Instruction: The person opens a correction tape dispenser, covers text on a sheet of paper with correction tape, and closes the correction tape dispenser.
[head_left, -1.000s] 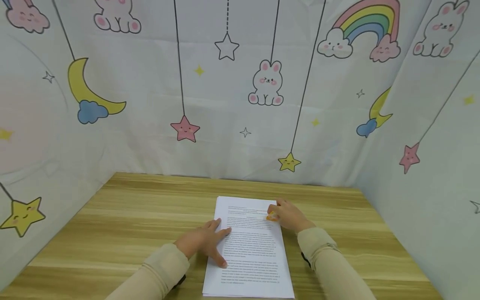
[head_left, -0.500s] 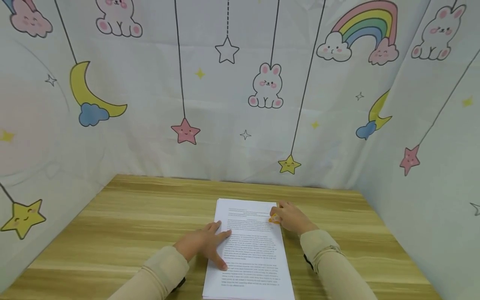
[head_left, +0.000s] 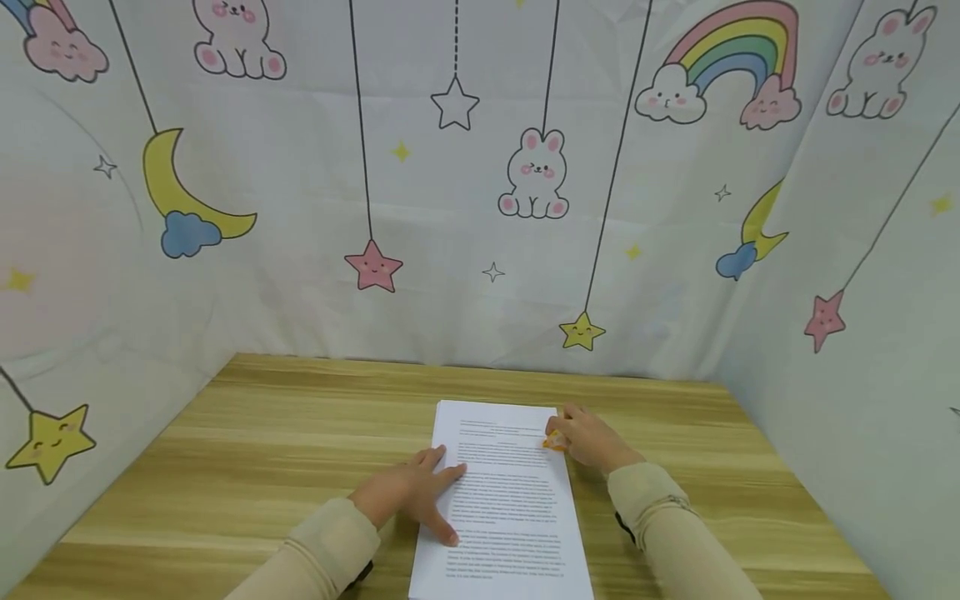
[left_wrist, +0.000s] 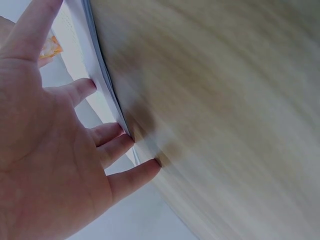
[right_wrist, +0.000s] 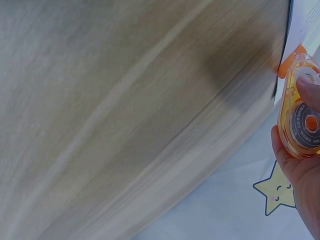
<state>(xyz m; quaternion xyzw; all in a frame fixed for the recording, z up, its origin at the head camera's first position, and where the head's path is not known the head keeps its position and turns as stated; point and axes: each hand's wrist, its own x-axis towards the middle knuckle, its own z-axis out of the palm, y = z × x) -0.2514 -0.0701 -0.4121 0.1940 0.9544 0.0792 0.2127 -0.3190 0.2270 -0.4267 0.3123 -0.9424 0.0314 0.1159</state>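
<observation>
A stack of printed white paper [head_left: 506,521] lies lengthwise on the table in the head view. My left hand [head_left: 408,490] rests on its left side, thumb and fingers spread, and the left wrist view shows the fingers [left_wrist: 117,147] at the sheet's edge. With my right hand [head_left: 592,439] I hold an orange see-through correction tape [head_left: 555,441] near the page's upper right edge. Its dark round reel shows in the right wrist view, where the orange tip of the correction tape [right_wrist: 302,122] is at the paper's edge. Whether any tape is laid on the page cannot be made out.
The wood-grain table [head_left: 262,467] extends on both sides of the paper and behind it. A white cloth backdrop [head_left: 450,208] printed with stars, rabbits and moons encloses the back and both sides.
My right hand has slid the correction tape slightly to the right across the page, toward its right edge. The left hand stays in place. The head view has tilted a little.
</observation>
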